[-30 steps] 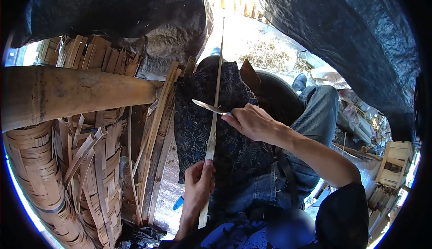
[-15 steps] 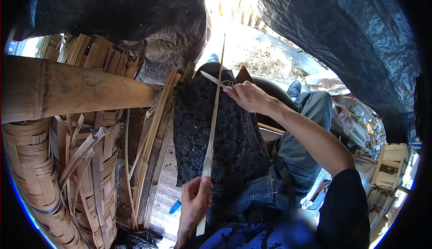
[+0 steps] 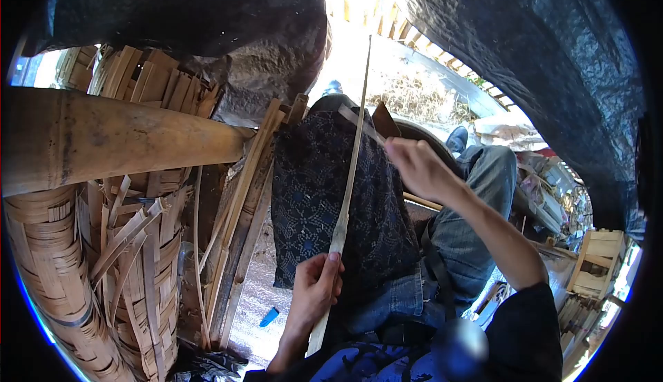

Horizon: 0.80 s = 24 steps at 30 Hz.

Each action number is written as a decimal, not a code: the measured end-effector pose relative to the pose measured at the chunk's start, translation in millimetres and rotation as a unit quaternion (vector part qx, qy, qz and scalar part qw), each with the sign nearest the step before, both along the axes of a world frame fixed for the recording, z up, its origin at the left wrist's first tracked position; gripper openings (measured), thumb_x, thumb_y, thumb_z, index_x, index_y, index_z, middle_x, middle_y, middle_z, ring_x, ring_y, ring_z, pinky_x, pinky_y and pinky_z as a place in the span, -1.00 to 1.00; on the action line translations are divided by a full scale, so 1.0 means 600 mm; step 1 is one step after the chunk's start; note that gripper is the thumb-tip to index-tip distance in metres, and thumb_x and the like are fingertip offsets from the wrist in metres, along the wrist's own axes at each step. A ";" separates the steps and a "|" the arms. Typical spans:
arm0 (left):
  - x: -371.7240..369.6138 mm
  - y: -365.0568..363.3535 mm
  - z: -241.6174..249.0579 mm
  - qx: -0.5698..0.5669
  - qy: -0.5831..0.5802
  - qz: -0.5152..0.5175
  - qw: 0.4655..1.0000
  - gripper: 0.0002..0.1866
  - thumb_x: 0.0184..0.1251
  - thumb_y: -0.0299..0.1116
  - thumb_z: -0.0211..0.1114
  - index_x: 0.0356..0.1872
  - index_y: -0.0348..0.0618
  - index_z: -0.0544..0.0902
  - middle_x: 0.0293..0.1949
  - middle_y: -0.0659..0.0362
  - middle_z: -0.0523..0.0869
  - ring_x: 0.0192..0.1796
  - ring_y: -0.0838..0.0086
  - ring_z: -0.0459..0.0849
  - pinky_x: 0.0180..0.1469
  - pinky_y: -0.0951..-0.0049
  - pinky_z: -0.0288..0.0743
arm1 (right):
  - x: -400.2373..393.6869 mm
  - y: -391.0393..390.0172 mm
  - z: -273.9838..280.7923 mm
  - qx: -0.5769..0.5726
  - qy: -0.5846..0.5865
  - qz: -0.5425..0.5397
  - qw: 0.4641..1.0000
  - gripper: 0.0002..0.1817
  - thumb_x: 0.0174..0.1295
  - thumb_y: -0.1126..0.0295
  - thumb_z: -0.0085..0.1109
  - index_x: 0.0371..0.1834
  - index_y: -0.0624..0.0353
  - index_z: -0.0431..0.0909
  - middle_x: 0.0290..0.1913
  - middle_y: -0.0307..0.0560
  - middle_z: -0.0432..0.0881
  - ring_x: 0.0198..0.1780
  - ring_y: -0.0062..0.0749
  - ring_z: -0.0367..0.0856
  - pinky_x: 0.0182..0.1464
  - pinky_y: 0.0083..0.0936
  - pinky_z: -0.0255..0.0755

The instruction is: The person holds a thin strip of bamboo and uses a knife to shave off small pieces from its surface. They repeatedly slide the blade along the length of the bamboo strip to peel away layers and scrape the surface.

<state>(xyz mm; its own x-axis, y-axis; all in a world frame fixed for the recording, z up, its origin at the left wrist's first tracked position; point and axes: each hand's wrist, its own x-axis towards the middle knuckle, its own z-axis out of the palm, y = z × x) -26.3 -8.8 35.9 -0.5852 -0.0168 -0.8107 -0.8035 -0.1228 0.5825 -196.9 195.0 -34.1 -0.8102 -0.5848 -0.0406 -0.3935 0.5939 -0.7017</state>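
My left hand point(image 3: 316, 287) grips a long thin bamboo strip point(image 3: 350, 192) near its lower end, thumb on top. The strip points up and away over a dark patterned cloth point(image 3: 304, 196) spread on my leg. My right hand point(image 3: 421, 167) is closed round the handle end of a knife point(image 3: 354, 115), slightly blurred. Its pale blade reaches up and left and crosses the strip near the upper part; whether they touch is unclear.
A thick bamboo pole point(image 3: 124, 140) juts in from the left above woven bamboo baskets point(image 3: 52, 244). Split bamboo pieces point(image 3: 238, 223) lean beside the cloth. A small blue object point(image 3: 269, 317) lies on the ground. Dark plastic sheeting point(image 3: 525, 44) hangs above; a wooden crate point(image 3: 597, 261) stands right.
My right hand and the knife have moved right and slightly down. The strip's far end has swung right, and my left hand has shifted a little right and up.
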 end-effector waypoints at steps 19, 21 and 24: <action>-0.009 0.015 0.007 -0.125 0.054 -0.081 0.987 -0.57 0.41 -0.11 0.05 -0.53 -0.27 0.49 -0.78 0.30 0.38 -0.72 0.70 0.34 -0.66 0.62 0.13 | 0.078 -0.028 -0.005 0.031 -0.119 0.021 0.992 -0.44 0.39 0.07 -0.17 -0.71 0.23 0.36 -0.81 0.06 0.37 -0.79 -0.13 0.41 -0.70 -0.27 0.30; -0.008 0.014 0.009 -0.130 0.055 -0.092 0.986 -0.56 0.41 -0.11 0.05 -0.53 -0.30 0.49 -0.78 0.28 0.39 -0.71 0.69 0.35 -0.65 0.61 0.15 | 0.076 -0.033 -0.007 0.031 -0.123 0.012 0.992 -0.43 0.40 0.06 -0.19 -0.71 0.23 0.36 -0.81 0.06 0.38 -0.78 -0.12 0.41 -0.69 -0.27 0.30; -0.004 0.013 0.018 -0.145 0.057 -0.098 0.983 -0.56 0.41 -0.12 0.05 -0.54 -0.30 0.49 -0.78 0.29 0.39 -0.71 0.69 0.34 -0.65 0.61 0.14 | 0.069 -0.040 -0.014 0.023 -0.106 0.011 0.994 -0.41 0.40 0.04 -0.20 -0.73 0.22 0.36 -0.81 0.06 0.39 -0.78 -0.12 0.42 -0.69 -0.27 0.31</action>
